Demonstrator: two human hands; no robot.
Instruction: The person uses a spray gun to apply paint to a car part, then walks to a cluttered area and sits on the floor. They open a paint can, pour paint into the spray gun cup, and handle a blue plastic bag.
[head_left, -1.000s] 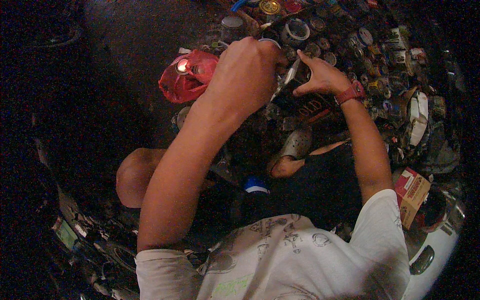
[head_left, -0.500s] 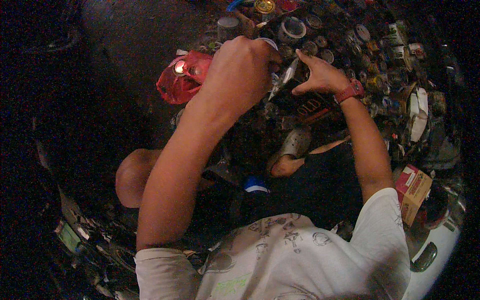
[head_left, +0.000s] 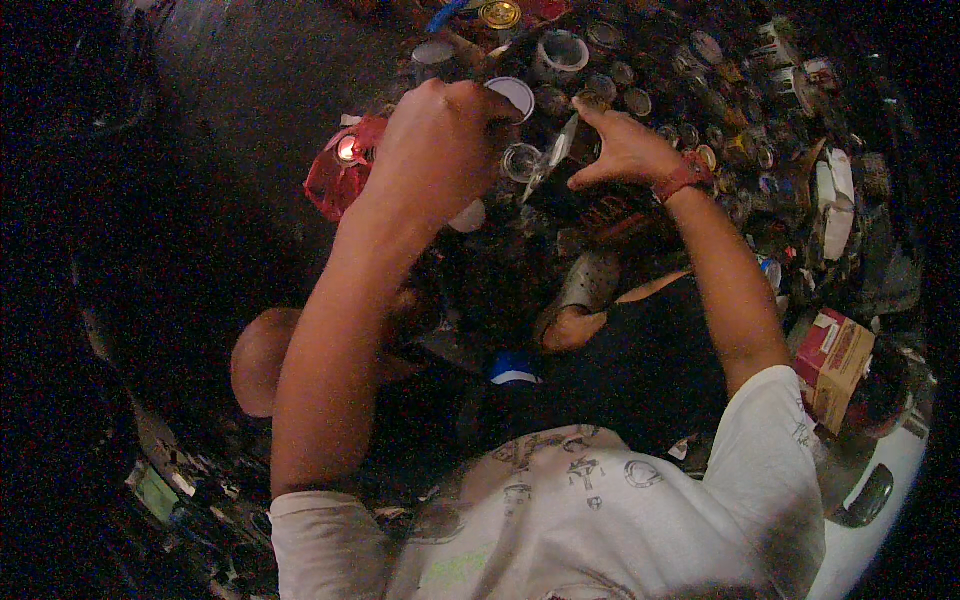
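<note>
My left hand (head_left: 440, 140) is closed, its knuckles up. A round white lid (head_left: 514, 98) sticks out past its fingers, partly hidden by them. To its right my right hand (head_left: 628, 148), with a red watch on the wrist, has thumb and forefinger spread around a dark box (head_left: 608, 212) with reddish print. A pale, shiny edge (head_left: 550, 165) of the box faces my left hand. A clear round jar or cup (head_left: 521, 162) stands between the hands. Below my left hand lies a pale disc (head_left: 468, 216), half covered by the wrist.
Several cans, jars and lids crowd the ground beyond and right of my hands, among them an open tub (head_left: 561, 55) and a gold-topped can (head_left: 500, 13). A red plastic bag (head_left: 340, 185) lies at left. A cardboard box (head_left: 835, 365) sits at my right, beside a white curved surface (head_left: 890, 500).
My left hand has moved a little left, away from the dark box, and more of the white lid shows. My right hand has shifted slightly left in view, still around the box.
</note>
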